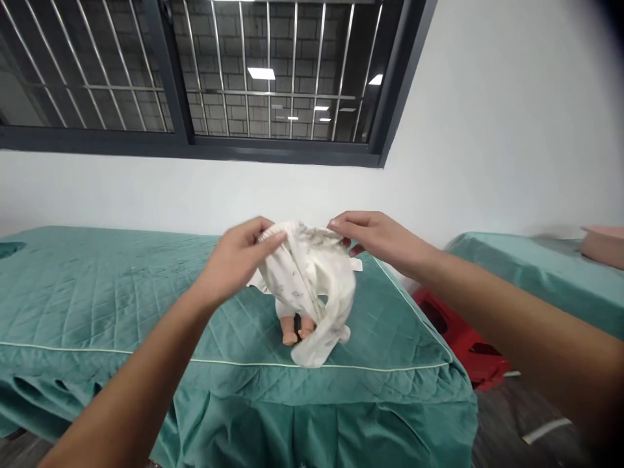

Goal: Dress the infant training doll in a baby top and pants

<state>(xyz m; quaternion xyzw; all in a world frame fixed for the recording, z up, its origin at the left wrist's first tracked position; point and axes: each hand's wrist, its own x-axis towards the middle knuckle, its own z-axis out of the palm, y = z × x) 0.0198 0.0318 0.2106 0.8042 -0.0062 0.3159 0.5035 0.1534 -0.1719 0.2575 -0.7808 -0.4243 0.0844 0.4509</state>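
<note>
Between my two hands hangs a small white baby garment (pixel 312 279) with a faint print, its waist edge stretched between them. My left hand (pixel 244 253) pinches the edge on the left, thumb on top. At the right end of the same edge, my right hand (pixel 365 234) grips with fingertips and thumb. Behind the cloth a baby doll (pixel 289 329) lies on the green quilted bedspread (pixel 146 292); only its feet and a bit of white clothing show. The doll's upper body is hidden by the garment. One leg of the garment droops down toward the bed's front edge.
A red plastic stool (pixel 461 341) stands on the dark floor to the right of the bed. Beyond it is another green-covered surface (pixel 526 266) with a pink box (pixel 604 246). A white wall (pixel 195 195) and barred window (pixel 273 78) lie behind the bed.
</note>
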